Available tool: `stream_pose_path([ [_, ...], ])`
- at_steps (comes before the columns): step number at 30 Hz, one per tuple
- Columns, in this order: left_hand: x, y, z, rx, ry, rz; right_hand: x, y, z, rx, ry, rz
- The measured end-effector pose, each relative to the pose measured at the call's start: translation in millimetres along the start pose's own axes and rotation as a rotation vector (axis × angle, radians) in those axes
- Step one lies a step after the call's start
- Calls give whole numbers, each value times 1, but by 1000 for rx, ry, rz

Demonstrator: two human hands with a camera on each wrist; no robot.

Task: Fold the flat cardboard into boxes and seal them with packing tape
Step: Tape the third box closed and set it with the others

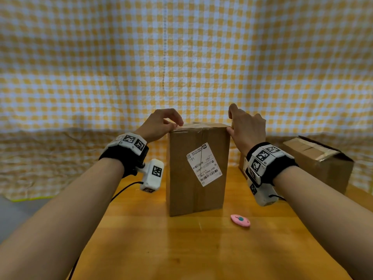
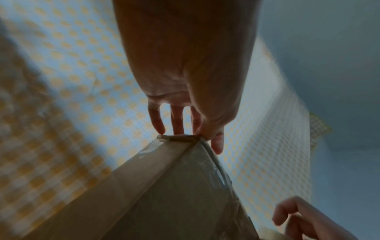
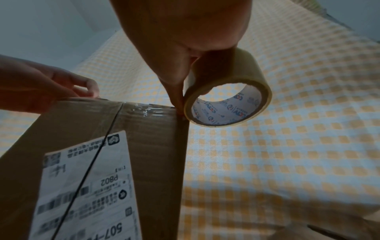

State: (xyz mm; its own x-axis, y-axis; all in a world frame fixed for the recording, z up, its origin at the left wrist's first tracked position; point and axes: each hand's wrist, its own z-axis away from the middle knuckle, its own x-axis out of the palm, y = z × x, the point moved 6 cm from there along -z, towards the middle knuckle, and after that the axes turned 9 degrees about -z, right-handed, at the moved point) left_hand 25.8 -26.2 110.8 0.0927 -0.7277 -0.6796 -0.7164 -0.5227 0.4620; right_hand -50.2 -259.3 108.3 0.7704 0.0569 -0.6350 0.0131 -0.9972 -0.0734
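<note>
As the left hand pinches the box top, the right hand grips the tape roll.

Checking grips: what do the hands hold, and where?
Right hand: tape roll, by its band. Left hand: box, at its top left edge.

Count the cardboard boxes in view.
2 for certain: an upright box in the centre and a lying box at far right. A brown edge between them may be a third, mostly hidden.
</note>
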Motion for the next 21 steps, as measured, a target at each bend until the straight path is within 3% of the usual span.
stream_pose_path([
  [7, 18, 3, -15, -86, 3, -316, -1, -1, 1, 11, -2, -2],
  [15, 38, 5, -19, -219, 75, -414, 5, 1, 0, 11, 8, -19],
  [21, 34, 34, -28, -257, 77, -488, 7, 4, 2, 7, 38, 10],
])
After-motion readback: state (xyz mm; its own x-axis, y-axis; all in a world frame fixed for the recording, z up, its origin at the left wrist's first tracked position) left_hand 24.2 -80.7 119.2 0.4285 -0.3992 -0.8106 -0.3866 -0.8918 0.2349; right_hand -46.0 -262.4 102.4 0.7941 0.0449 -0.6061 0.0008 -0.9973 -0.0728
